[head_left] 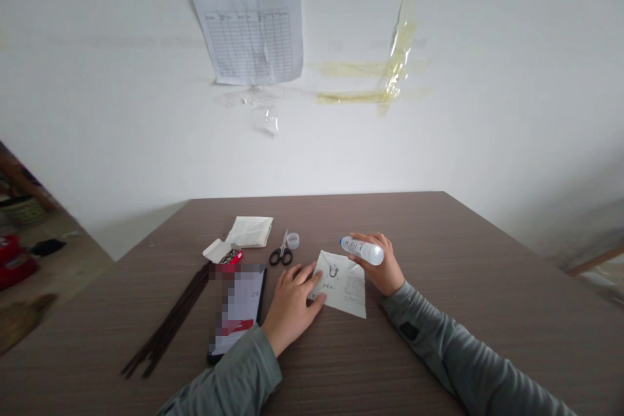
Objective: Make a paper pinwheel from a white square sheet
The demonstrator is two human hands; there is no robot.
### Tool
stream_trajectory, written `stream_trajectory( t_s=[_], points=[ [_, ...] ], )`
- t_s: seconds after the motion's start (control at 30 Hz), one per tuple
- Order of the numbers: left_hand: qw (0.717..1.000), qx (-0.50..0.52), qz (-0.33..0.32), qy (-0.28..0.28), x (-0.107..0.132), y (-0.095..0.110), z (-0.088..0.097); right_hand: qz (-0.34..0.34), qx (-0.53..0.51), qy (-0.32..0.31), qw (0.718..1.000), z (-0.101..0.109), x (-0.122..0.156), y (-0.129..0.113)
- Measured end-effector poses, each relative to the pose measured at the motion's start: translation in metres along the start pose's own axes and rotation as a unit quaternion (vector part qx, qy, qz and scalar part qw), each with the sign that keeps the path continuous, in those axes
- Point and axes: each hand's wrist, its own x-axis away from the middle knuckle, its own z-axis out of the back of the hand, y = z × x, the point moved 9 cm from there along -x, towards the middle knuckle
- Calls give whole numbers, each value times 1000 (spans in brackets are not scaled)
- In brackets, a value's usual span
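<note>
A folded sheet of printed paper [348,292] with a small dark drawing lies on the table in front of me. My left hand [295,302] rests on its left edge, fingers spread out flat. In my right hand [387,268] is a white translucent glue bottle [364,250], gripped around its body above the paper's upper right part. The bottle lies nearly sideways, its blue end pointing left. Whether anything comes out of it cannot be seen.
Left of the paper are black-handled scissors [281,255], a small clear round cap [292,240], a folded paper stack [250,232], an opened red-and-white box [228,257], a phone [238,312] and several thin dark sticks [170,322]. A white wall stands behind the table [468,273].
</note>
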Motion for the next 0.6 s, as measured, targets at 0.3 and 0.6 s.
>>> stream_trajectory(
  t_s=[0.3,0.6],
  points=[
    [1000,-4,-13,-7,0,-6,-4,-38,17,63,997,13,2,18],
    [1000,22,-8,10,-1,-11,5,-88,-8,64,994,13,-1,41]
  ],
)
